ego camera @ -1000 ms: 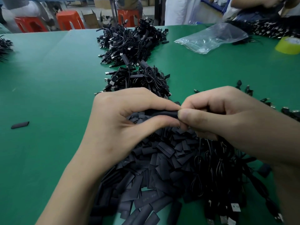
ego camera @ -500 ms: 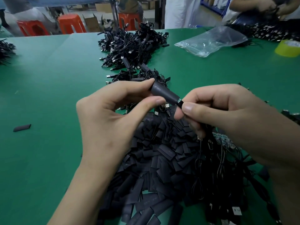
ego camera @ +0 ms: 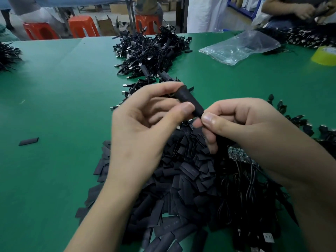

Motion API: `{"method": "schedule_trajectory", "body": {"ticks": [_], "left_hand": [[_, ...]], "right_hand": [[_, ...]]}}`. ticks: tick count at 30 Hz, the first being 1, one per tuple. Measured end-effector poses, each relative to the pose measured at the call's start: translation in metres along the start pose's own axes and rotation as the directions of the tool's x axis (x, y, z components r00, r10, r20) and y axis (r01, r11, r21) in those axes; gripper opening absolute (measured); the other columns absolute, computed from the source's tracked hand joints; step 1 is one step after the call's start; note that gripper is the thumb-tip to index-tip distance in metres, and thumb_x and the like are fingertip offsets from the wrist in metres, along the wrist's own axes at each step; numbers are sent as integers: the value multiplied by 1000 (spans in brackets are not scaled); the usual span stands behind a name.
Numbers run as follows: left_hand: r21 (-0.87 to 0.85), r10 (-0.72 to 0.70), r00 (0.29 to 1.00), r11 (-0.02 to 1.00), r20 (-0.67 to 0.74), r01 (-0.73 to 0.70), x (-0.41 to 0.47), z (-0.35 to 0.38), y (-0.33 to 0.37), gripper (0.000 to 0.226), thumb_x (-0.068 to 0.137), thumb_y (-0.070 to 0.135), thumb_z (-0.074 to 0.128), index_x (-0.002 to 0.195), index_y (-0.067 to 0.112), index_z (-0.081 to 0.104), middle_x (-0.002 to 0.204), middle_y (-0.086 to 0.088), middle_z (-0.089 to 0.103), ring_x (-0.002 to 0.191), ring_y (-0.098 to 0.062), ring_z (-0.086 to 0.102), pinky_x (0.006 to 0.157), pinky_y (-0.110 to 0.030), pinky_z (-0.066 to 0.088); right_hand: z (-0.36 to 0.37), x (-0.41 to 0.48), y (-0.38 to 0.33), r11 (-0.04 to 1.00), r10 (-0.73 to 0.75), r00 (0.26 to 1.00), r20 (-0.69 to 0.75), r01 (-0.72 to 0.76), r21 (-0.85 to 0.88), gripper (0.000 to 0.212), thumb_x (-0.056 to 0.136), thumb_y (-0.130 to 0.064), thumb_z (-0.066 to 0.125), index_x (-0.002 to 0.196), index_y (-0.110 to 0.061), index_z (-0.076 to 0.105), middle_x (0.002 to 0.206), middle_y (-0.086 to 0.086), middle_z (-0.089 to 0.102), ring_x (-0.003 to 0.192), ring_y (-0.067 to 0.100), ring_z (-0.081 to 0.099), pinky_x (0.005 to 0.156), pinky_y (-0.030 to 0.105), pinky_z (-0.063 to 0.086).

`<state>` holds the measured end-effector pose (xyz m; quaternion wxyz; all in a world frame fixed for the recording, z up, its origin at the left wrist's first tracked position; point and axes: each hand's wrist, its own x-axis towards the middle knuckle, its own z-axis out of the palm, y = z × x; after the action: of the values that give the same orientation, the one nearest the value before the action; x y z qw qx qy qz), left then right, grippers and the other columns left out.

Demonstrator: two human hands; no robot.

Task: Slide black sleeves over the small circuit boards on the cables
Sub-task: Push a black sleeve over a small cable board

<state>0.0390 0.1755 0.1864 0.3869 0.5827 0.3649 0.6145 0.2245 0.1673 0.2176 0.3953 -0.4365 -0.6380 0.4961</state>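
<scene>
Two hands [ego camera: 138, 131] [ego camera: 254, 131]; three stools [ego camera: 39, 30] [ego camera: 82, 27] [ego camera: 148, 23], one plastic bag [ego camera: 240, 47], one tape roll [ego camera: 324, 56] — sleeves [ego camera: 181, 171] uncountable

Workshop floor, seen beyond a long green bench.

We're looking across the green table [ego camera: 54, 79], its matte top running wide to the far edge. Behind it sit three orange plastic stools, one at the left [ego camera: 39, 30], one beside it [ego camera: 82, 27] and one nearer the middle [ego camera: 148, 24]. An open cardboard box [ego camera: 105, 26] stands between them on the pale grey floor [ego camera: 94, 14]. A white sheet [ego camera: 205, 13] hangs at the back, with a blue rack [ego camera: 241, 6] just to its right. The light is even and soft overhead.
</scene>
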Motion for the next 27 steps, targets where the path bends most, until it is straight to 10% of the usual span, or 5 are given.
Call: {"method": "schedule_trajectory", "body": {"ticks": [7, 10, 17, 27], "left_hand": [[141, -408, 749, 907, 522, 396, -10, 9, -17, 16, 93, 19, 73, 100, 4, 75, 92, -23, 75, 87, -14, 62, 94, -45, 57], [154, -373, 810, 927, 452, 341, -8, 11, -18, 13, 97, 13, 68, 88, 13, 77, 75, 4, 75, 68, -2, 66, 66, -14, 50], [594, -242, 970, 782, 9, 190, 50, -21, -50, 21, 100, 24, 66, 82, 20, 76, 70, 3, 74, 57, -3, 62, 56, -22, 53], [931, -182, 979, 333, -96, 153, 104, -24, -60, 49, 97, 53, 61, 109, 7, 75, 104, -16, 73, 98, -36, 67, 86, -43, 55]], "right_hand": [[11, 6, 12, 980, -5, 958, -287, 61, 188, 16, 100, -14, 62, 91, -12, 75, 75, 2, 74, 71, 17, 73, 65, 35, 62], [3, 8, 15, 996, -46, 948, -315, 21, -81, 12, 99, -23, 66, 100, -22, 78, 93, -7, 79, 92, 9, 75, 90, 41, 61], [-37, 3, 14, 969, -71, 925, -374, -25, -246, 12, 97, -27, 69, 102, -35, 75, 103, -13, 77, 103, 3, 70, 100, 31, 52], [-60, 0, 25, 783, 86, 976, -202, -192, -592, 15, 94, -39, 65, 105, -36, 75, 92, -25, 72, 88, -9, 64, 79, 17, 45]]}}
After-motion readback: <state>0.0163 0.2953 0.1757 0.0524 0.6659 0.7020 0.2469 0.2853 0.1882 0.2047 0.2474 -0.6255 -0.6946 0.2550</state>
